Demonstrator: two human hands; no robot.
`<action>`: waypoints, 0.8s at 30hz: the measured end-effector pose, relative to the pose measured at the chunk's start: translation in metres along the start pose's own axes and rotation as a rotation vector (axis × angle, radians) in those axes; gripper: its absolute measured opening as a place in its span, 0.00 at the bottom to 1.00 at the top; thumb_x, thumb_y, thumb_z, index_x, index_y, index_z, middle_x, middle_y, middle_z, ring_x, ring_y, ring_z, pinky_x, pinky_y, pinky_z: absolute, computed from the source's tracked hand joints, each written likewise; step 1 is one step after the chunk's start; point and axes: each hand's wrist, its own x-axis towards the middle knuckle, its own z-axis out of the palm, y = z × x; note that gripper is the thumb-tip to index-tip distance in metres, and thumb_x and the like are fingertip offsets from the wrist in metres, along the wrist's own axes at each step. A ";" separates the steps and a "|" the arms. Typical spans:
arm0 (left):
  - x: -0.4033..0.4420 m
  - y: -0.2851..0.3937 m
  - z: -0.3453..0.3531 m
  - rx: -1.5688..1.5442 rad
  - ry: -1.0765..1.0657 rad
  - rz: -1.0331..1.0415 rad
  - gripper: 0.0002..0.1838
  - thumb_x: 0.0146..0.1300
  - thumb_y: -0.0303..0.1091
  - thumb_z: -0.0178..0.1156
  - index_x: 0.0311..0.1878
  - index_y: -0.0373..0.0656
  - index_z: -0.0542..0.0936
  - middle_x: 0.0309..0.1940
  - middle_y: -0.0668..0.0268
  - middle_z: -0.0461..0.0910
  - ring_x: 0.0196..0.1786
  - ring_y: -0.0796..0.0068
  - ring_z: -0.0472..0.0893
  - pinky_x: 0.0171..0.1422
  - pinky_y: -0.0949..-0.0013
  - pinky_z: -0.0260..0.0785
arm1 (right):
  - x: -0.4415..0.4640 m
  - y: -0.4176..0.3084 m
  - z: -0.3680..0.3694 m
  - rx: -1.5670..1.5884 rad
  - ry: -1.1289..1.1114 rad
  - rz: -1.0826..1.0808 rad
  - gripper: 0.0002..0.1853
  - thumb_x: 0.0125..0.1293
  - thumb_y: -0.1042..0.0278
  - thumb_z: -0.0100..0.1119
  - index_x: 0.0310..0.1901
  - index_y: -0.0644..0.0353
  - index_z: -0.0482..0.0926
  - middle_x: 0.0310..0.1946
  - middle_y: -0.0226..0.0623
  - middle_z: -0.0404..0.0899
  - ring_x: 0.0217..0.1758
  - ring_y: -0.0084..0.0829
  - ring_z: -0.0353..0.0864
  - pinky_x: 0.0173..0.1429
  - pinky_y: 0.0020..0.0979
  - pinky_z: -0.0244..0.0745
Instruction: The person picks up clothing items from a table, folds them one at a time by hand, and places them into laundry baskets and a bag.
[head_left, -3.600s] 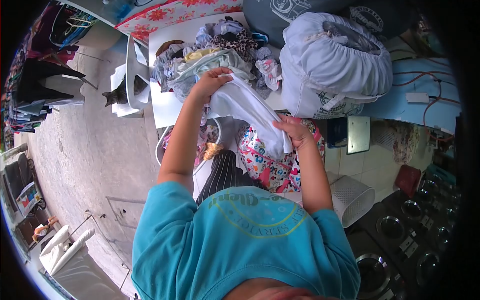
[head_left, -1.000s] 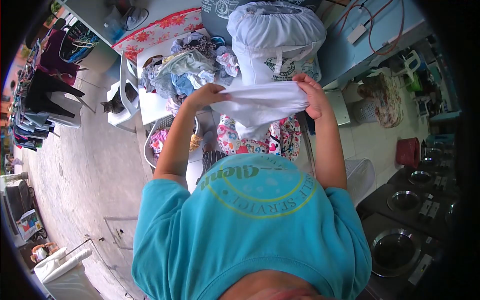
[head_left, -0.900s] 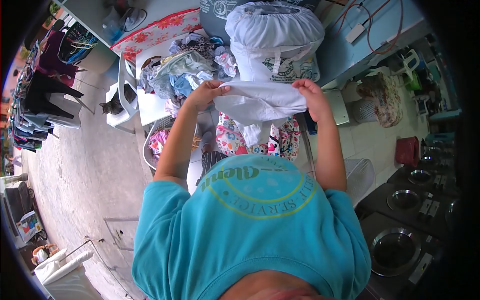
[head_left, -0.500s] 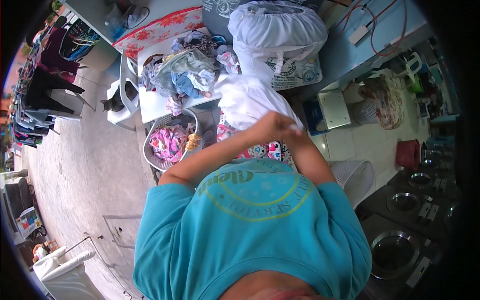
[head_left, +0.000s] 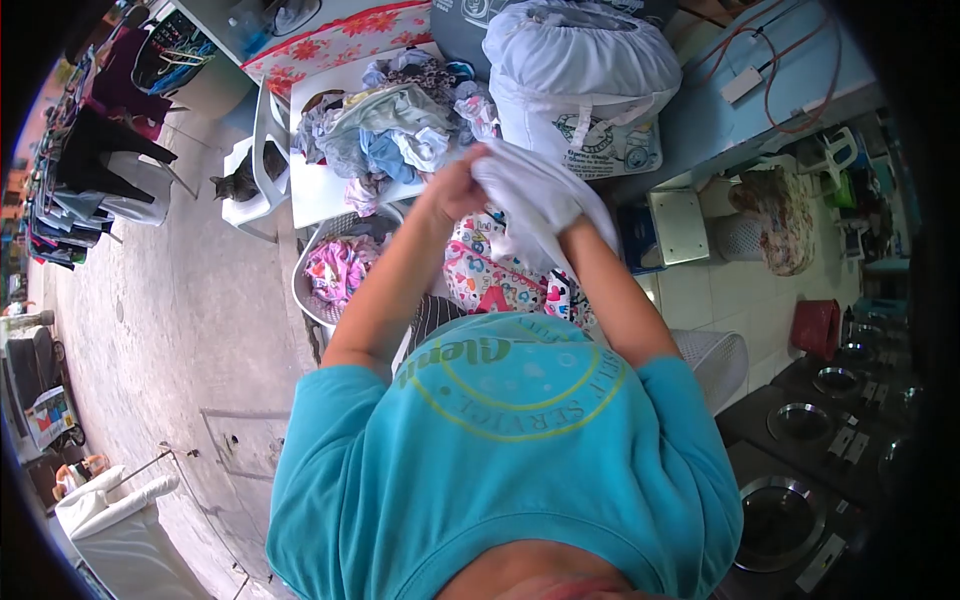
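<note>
A white garment [head_left: 545, 190] is stretched between my two hands above my lap. My left hand [head_left: 458, 188] is closed on its left edge, slightly blurred. My right hand is hidden inside the white fabric; only the right forearm [head_left: 598, 265] shows, going into it. Beneath lies heart-patterned fabric [head_left: 500, 280] in pink, white and red. Just ahead, a heap of mixed clothes [head_left: 390, 130] sits on a white table [head_left: 310, 200]. Pink printed clothes [head_left: 340, 268] lie in a pale basket [head_left: 303, 300] to the left.
A stuffed white laundry bag [head_left: 580, 60] stands beyond my hands. A cat [head_left: 250, 172] rests on a white chair [head_left: 268, 205] at left, near racks of hanging clothes [head_left: 60, 200]. Dark machines with round doors [head_left: 785, 520] line the lower right, near a white basket [head_left: 715, 365].
My hands have come apart; the left moved up and left, pulling the white garment's edge. The right has gone inside the fabric. More of the heart-patterned fabric shows.
</note>
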 end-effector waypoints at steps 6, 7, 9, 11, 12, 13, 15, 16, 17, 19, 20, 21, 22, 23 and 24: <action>-0.024 0.041 -0.083 0.259 0.311 -0.029 0.22 0.68 0.44 0.49 0.53 0.33 0.69 0.50 0.52 0.76 0.52 0.58 0.77 0.61 0.54 0.66 | -0.011 -0.039 -0.044 1.431 -0.101 0.769 0.26 0.69 0.50 0.46 0.60 0.61 0.66 0.56 0.38 0.72 0.59 0.29 0.71 0.64 0.34 0.65; -0.025 0.039 -0.097 0.260 0.310 -0.032 0.22 0.68 0.44 0.49 0.53 0.33 0.69 0.50 0.52 0.76 0.52 0.58 0.77 0.61 0.54 0.66 | -0.011 -0.033 -0.054 1.439 0.008 0.748 0.27 0.69 0.48 0.45 0.61 0.59 0.66 0.56 0.38 0.71 0.61 0.30 0.70 0.65 0.37 0.64; -0.028 0.035 -0.123 0.290 0.180 -0.066 0.24 0.65 0.45 0.55 0.56 0.34 0.69 0.49 0.55 0.77 0.51 0.64 0.78 0.60 0.59 0.68 | -0.009 -0.029 -0.071 1.444 0.118 0.731 0.28 0.69 0.45 0.44 0.61 0.58 0.65 0.57 0.37 0.71 0.62 0.32 0.68 0.66 0.39 0.63; -0.041 0.035 -0.139 0.371 0.033 -0.075 0.27 0.62 0.46 0.58 0.57 0.35 0.70 0.49 0.57 0.77 0.49 0.67 0.78 0.58 0.62 0.68 | -0.004 -0.035 -0.088 1.449 0.064 0.465 0.30 0.68 0.42 0.42 0.65 0.53 0.61 0.61 0.37 0.66 0.65 0.37 0.64 0.66 0.44 0.61; -0.046 0.035 -0.146 0.450 -0.115 -0.084 0.31 0.58 0.48 0.62 0.58 0.35 0.70 0.49 0.58 0.77 0.47 0.69 0.78 0.57 0.65 0.69 | -0.002 -0.037 -0.091 1.450 0.065 0.468 0.30 0.68 0.42 0.42 0.65 0.53 0.61 0.61 0.37 0.66 0.65 0.37 0.64 0.66 0.44 0.61; -0.044 0.036 -0.151 0.700 -0.012 -0.145 0.33 0.54 0.48 0.67 0.57 0.36 0.72 0.46 0.61 0.78 0.42 0.72 0.79 0.52 0.69 0.69 | -0.001 -0.040 -0.094 1.407 0.064 0.506 0.32 0.67 0.41 0.42 0.67 0.51 0.59 0.63 0.36 0.64 0.66 0.39 0.62 0.66 0.46 0.60; -0.055 0.042 -0.126 0.896 0.075 -0.161 0.30 0.53 0.47 0.68 0.55 0.36 0.74 0.43 0.62 0.79 0.41 0.73 0.79 0.50 0.69 0.69 | -0.001 -0.039 -0.098 1.358 0.005 0.557 0.33 0.68 0.40 0.39 0.70 0.46 0.52 0.67 0.36 0.57 0.68 0.37 0.59 0.67 0.41 0.60; -0.060 0.046 -0.113 1.094 0.163 -0.172 0.28 0.52 0.45 0.68 0.52 0.37 0.76 0.40 0.64 0.80 0.40 0.75 0.78 0.47 0.69 0.69 | 0.000 -0.039 -0.099 1.358 0.001 0.558 0.33 0.68 0.40 0.39 0.70 0.46 0.52 0.67 0.36 0.57 0.68 0.37 0.59 0.67 0.41 0.60; -0.061 0.051 -0.111 1.071 0.288 -0.169 0.23 0.54 0.42 0.68 0.48 0.38 0.78 0.38 0.64 0.81 0.41 0.73 0.79 0.48 0.68 0.70 | 0.001 -0.039 -0.099 1.294 0.027 0.615 0.32 0.69 0.41 0.38 0.70 0.46 0.52 0.61 0.37 0.64 0.64 0.34 0.65 0.65 0.38 0.62; -0.063 0.059 -0.116 0.926 0.306 -0.071 0.22 0.56 0.41 0.65 0.49 0.37 0.77 0.40 0.62 0.80 0.42 0.71 0.79 0.50 0.67 0.71 | 0.001 -0.035 -0.101 1.231 0.050 0.669 0.32 0.69 0.41 0.36 0.70 0.47 0.52 0.55 0.38 0.71 0.59 0.31 0.70 0.64 0.35 0.64; -0.064 0.062 -0.120 0.782 0.316 0.023 0.21 0.58 0.41 0.63 0.50 0.37 0.76 0.42 0.60 0.80 0.43 0.69 0.80 0.51 0.65 0.71 | -0.001 -0.029 -0.108 1.216 -0.087 0.594 0.31 0.70 0.41 0.34 0.70 0.47 0.52 0.43 0.35 0.74 0.47 0.27 0.72 0.59 0.31 0.66; -0.065 0.064 -0.122 0.637 0.324 0.117 0.21 0.61 0.41 0.60 0.51 0.36 0.74 0.44 0.59 0.79 0.45 0.67 0.80 0.53 0.64 0.72 | -0.003 -0.025 -0.111 1.195 -0.222 0.518 0.31 0.71 0.42 0.32 0.70 0.48 0.52 0.30 0.32 0.76 0.35 0.24 0.74 0.54 0.27 0.68; -0.065 0.064 -0.122 0.636 0.326 0.118 0.21 0.61 0.41 0.60 0.51 0.36 0.74 0.44 0.59 0.79 0.45 0.67 0.80 0.53 0.64 0.72 | -0.002 -0.026 -0.111 1.195 -0.224 0.517 0.31 0.71 0.42 0.32 0.70 0.48 0.52 0.30 0.32 0.76 0.35 0.24 0.74 0.54 0.27 0.68; -0.065 0.064 -0.122 0.457 0.144 0.125 0.21 0.63 0.41 0.57 0.53 0.36 0.73 0.46 0.58 0.78 0.47 0.66 0.80 0.55 0.63 0.71 | -0.002 -0.028 -0.110 1.182 -0.162 0.545 0.31 0.71 0.42 0.32 0.70 0.48 0.51 0.22 0.28 0.69 0.28 0.22 0.67 0.49 0.26 0.67; -0.064 0.064 -0.121 0.276 -0.036 0.131 0.21 0.65 0.41 0.53 0.55 0.35 0.71 0.48 0.58 0.78 0.49 0.65 0.79 0.57 0.61 0.71 | -0.001 -0.029 -0.109 1.168 -0.100 0.572 0.31 0.71 0.42 0.31 0.70 0.48 0.51 0.14 0.24 0.61 0.21 0.21 0.60 0.45 0.26 0.67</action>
